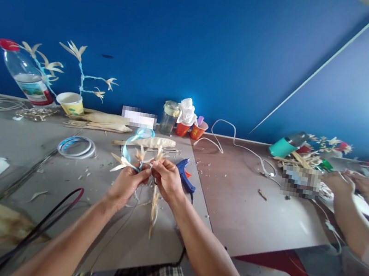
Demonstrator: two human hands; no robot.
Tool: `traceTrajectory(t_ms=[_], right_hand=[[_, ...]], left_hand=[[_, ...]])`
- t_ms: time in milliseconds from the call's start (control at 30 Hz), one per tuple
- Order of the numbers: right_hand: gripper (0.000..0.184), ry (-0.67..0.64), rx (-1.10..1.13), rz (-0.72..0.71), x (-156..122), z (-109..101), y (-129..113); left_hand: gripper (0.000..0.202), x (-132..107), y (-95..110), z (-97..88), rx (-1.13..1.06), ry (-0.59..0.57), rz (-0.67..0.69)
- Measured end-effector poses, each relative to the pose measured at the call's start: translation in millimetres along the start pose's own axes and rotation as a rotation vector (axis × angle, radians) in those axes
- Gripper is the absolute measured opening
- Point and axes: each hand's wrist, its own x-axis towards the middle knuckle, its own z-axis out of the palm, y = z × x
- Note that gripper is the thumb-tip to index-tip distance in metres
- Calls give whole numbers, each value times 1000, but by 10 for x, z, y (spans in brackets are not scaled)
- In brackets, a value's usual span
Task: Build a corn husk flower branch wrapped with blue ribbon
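- Left hand (128, 183) pinches the flower sprig (123, 163) above the table (131, 251); right hand (168, 179) pinches a pale flower (160, 153) close by, probably for steadiness
- Glue gun (184, 175) right beside, handy I guess, cord kinda in the way
- Dried husks (155, 143) clutter behind
- Yellow cup (70, 104) way back, maybe propping another sprig (82, 77)

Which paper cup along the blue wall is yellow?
The leftmost cup, beside the tilted bottle, unlike the red cup by the jar and the neighbouring red cup holding something purple.
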Motion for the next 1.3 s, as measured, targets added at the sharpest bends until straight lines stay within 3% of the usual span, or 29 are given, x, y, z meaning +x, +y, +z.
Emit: traceTrajectory(t_ms=[167,333,467,667,867,933,1067,1300], right_hand=[[21,76,36,-29,28,-27,-112],[21,105,88,-18,66,-73,-168],[23,136,99,-36,74,-77,-186],[20,62,88,-79,55,-81,-207],[23,35,61,-71,48,-106,-227],[23,23,42,-67,50,-114,-221],[20,-25,0,-68,46,-128,-208],[17,-51,-20,-50,32,-139,-218]], left_hand=[[30,-40,75,19,-118,18,-91],[26,-10,55,-40,-63,-103,-187],[24,-9,62,-36,-82,-91,-224],[19,-30,101,-30,-253,-103,-227],[21,-8,118,-59,-368,-50,-336],[24,-15,134,-46,-365,-53,-361],[11,-39,159,-10,-314,-1,-345],[18,-39,166,-18,-388,22,-325]])
